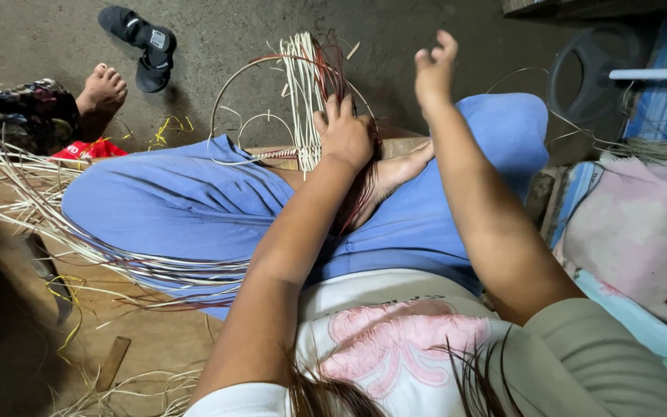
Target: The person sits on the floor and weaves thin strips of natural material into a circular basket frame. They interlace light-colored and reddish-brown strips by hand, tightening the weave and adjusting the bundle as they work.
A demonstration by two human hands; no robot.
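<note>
I sit cross-legged in blue trousers with a woven piece of pale and red strips lying over my lap and foot. My left hand presses down on the woven strips, fingers curled over them. My right hand is raised above my knee, fingers pinched together; whether a thin strand runs from it I cannot tell. Long loose strips loop out from the woven piece toward the floor.
A bundle of pale strips lies across the left side. Another person's bare foot and a black sandal are on the floor at upper left. A knife-like blade lies lower left. Cloths and a red thing pile at right.
</note>
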